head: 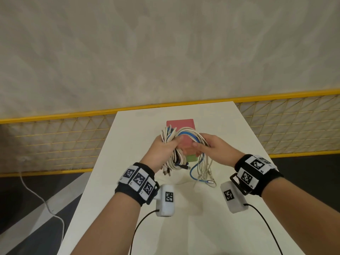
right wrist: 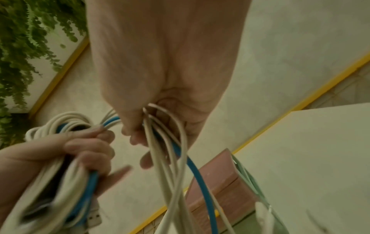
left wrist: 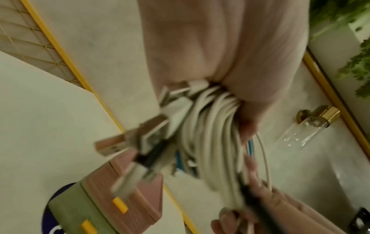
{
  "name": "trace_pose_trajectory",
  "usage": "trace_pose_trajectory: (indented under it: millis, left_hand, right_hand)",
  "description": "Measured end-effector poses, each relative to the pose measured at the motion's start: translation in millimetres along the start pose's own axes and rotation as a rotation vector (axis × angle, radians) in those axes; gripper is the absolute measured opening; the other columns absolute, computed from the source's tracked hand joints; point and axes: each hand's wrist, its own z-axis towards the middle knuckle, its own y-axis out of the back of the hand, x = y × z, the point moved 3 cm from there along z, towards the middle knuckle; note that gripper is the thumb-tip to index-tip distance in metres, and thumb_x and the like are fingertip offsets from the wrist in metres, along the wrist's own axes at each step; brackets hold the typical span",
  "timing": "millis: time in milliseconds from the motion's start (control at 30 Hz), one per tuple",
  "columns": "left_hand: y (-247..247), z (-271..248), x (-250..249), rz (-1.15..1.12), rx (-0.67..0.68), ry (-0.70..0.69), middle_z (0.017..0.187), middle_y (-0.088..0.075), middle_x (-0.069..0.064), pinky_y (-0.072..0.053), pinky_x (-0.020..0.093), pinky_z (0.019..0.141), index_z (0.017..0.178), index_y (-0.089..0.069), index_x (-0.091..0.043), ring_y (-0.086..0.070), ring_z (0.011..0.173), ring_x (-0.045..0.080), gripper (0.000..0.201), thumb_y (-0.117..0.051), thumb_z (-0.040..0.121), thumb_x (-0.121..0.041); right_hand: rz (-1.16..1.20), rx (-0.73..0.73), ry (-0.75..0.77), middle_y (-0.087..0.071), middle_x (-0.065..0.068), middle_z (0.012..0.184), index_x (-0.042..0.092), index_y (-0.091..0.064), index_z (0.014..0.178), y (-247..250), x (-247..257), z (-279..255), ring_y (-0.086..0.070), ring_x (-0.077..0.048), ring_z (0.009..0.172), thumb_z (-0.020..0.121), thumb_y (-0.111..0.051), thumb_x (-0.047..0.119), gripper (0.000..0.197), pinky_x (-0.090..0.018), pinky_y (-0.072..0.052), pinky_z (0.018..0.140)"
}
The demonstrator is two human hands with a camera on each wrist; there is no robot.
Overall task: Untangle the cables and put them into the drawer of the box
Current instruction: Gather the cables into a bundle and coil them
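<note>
A white table point(head: 230, 129) stands against a yellow mesh fence point(head: 55, 137) and a pale wall. At its centre sits the box point(head: 181, 126), pink over green. Above it, the left hand point(head: 161, 151) grips the bundled cables point(head: 173, 138); the right hand point(head: 211, 148) pinches several strands.

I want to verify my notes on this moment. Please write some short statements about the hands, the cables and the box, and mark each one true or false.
1. Both hands hold the cable bundle above the table. True: the left hand grips the cable bundle, the right hand holds some strands, over the table.
2. All cables are white. False: a blue cable runs among them.
3. The box stands on the table behind the hands. True.
4. The cables already lie in a drawer. False: they are in the hands.
5. The box is black. False: pink above, green below.
</note>
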Motion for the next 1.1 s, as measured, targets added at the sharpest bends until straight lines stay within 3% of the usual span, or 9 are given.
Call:
trace_pose_trajectory:
  millis: [100,200,300,433,600,733,867,967,1100]
  left_hand:
    - [-4,-1,5,-0.082,-0.035,-0.002,0.046,-0.052,0.002,-0.047,0.028,0.055,0.07,-0.057,-0.013,-0.049,0.042,0.021,0.03,-0.064,0.093,-0.031]
    - [-8,1,7,-0.008,-0.083,-0.017,0.045,-0.049,0.003,-0.045,0.025,0.049,0.067,-0.056,-0.012,-0.046,0.04,0.019,0.037,-0.066,0.088,-0.04]
    - [-18,3,8,0.058,-0.096,-0.05,0.061,-0.055,0.002,-0.046,0.026,0.049,0.087,-0.061,-0.011,-0.053,0.049,0.015,0.039,-0.072,0.08,-0.048]
    - [-30,2,9,-0.027,-0.091,0.009,0.087,-0.068,0.0,-0.052,0.027,0.068,0.106,-0.06,-0.014,-0.066,0.08,0.014,0.052,-0.073,0.075,-0.054]
    - [-33,-1,7,-0.271,-0.283,0.076,0.096,-0.072,0.003,-0.058,0.035,0.079,0.104,-0.064,-0.02,-0.07,0.09,0.016,0.042,-0.077,0.073,-0.045]
    - [-24,1,-1,-0.274,-0.376,0.016,0.078,-0.065,0.004,-0.054,0.031,0.066,0.087,-0.061,-0.014,-0.063,0.07,0.018,0.014,-0.069,0.077,-0.02]
    - [-16,6,-9,-0.281,-0.453,-0.043,0.074,-0.059,0.007,-0.051,0.03,0.059,0.087,-0.058,-0.01,-0.058,0.064,0.019,0.008,-0.06,0.079,-0.009]
    - [-6,10,-11,-0.388,-0.506,-0.035,0.079,-0.063,0.012,-0.055,0.038,0.063,0.094,-0.059,-0.006,-0.062,0.067,0.023,0.013,-0.06,0.083,-0.011]
    - [2,13,-8,-0.434,-0.487,-0.049,0.084,-0.067,0.018,-0.056,0.056,0.074,0.101,-0.06,-0.004,-0.065,0.073,0.029,0.04,-0.067,0.075,-0.034]
  right_hand:
    - [-0.045,0.049,-0.009,-0.06,0.002,0.074,0.007,-0.058,0.09,-2,-7,-6,-0.062,-0.012,0.074,0.099,-0.045,0.026,0.025,-0.028,-0.049,0.077]
    - [0.003,-0.006,-0.011,-0.05,0.004,0.07,0.027,-0.05,0.084,-9,-3,-7,-0.058,-0.016,0.068,0.101,-0.039,0.025,0.02,-0.035,-0.052,0.072]
    - [-0.038,-0.126,0.0,-0.054,-0.005,0.077,0.018,-0.048,0.093,-17,7,-4,-0.053,-0.015,0.065,0.102,-0.034,0.024,0.017,-0.037,-0.051,0.061]
    - [-0.122,-0.113,0.065,-0.058,-0.024,0.079,0.007,-0.044,0.091,-32,21,1,-0.052,-0.032,0.065,0.098,-0.033,0.011,0.013,-0.053,-0.047,0.067]
    - [-0.178,-0.059,0.144,-0.062,-0.019,0.08,0.008,-0.048,0.099,-34,35,0,-0.06,-0.029,0.068,0.099,-0.036,0.018,0.016,-0.043,-0.049,0.064]
    - [-0.151,0.006,0.159,-0.058,0.0,0.073,0.017,-0.049,0.112,-32,30,-6,-0.052,-0.007,0.058,0.099,-0.042,0.024,0.016,-0.026,-0.043,0.058]
    - [-0.03,0.004,0.219,-0.064,-0.009,0.088,0.026,-0.033,0.128,-38,24,-12,-0.06,-0.019,0.063,0.098,-0.045,0.021,0.032,-0.032,-0.053,0.064]
    - [0.187,-0.051,0.253,-0.063,-0.017,0.08,0.028,-0.025,0.112,-37,14,-14,-0.059,-0.029,0.063,0.095,-0.051,0.023,0.032,-0.028,-0.049,0.061]
    - [0.041,0.007,0.286,-0.066,0.014,0.093,0.025,-0.023,0.113,-41,-5,-16,-0.064,-0.014,0.078,0.097,-0.046,0.018,0.029,-0.022,-0.05,0.071]
